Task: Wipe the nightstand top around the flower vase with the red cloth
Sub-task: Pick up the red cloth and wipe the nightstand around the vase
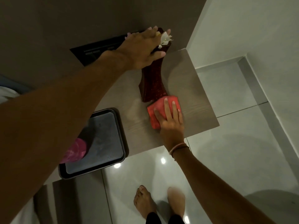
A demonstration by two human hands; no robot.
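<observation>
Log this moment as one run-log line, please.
left hand: gripping flower vase top | right hand: pressing red cloth on nightstand beside vase base | tray: left

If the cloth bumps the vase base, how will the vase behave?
The vase is tall with a narrow waist, so it probably tips rather than slides. The left hand gripping its top should steady it. The folded red cloth, under the right hand, likely pushes softly.

Folded red cloth point(161, 110) lies flat on nightstand top point(194, 97), apparently touching dark-red vase point(152, 83) base.
</observation>
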